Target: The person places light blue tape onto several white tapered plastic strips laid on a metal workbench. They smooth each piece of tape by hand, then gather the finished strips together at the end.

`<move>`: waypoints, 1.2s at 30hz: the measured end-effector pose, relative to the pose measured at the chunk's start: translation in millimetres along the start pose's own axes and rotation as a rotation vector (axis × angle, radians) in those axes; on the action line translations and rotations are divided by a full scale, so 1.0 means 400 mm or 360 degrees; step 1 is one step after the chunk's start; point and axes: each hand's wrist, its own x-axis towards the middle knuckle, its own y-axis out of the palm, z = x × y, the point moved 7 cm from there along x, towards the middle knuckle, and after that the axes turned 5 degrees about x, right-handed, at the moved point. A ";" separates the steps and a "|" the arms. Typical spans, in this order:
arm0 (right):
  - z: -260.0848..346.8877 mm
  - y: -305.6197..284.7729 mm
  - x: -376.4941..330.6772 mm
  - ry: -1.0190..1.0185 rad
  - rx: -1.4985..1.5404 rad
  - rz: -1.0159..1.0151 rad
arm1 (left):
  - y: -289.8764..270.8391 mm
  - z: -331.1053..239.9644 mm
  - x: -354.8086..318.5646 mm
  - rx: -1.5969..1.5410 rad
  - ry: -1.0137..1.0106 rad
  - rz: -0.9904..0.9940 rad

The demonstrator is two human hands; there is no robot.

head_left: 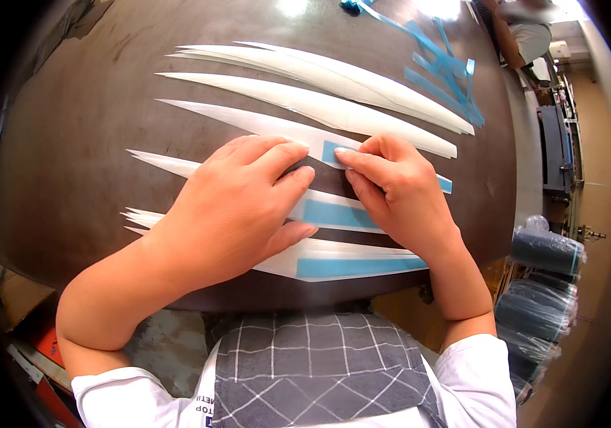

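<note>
Several long white pointed sheets, thin and curved like blades, lie in rows across a dark table. My left hand point(238, 196) reaches over the middle rows, fingers apart; its fingertips rest on the third white sheet point(238, 118) from the far side. My right hand point(405, 189) is closed, its fingertips pinched at the left end of a blue strip point(332, 151) on that same sheet. The hand covers the middle of this strip. Nearer me, a white sheet bears a blue strip point(341, 213), partly under my right hand. The nearest stack bears another blue strip point(355, 267).
Beyond the sheets, a tangle of loose blue ribbon point(448, 68) lies at the far right of the dark table point(91, 93). Plastic-wrapped dark rolls point(537, 310) are stacked beside the table on the right. Another person point(523, 36) is at the far right corner.
</note>
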 end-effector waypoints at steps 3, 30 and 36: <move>0.008 -0.007 0.003 -0.0043 -0.0048 0.0034 | 0.002 0.001 -0.003 0.0000 0.0007 -0.0022; 0.003 -0.006 0.033 -0.0350 -0.0233 0.0286 | 0.016 0.006 -0.003 0.0038 -0.0019 -0.0044; 0.014 -0.002 0.046 -0.0375 -0.0272 0.0304 | 0.013 0.007 -0.007 0.0040 -0.0037 -0.0041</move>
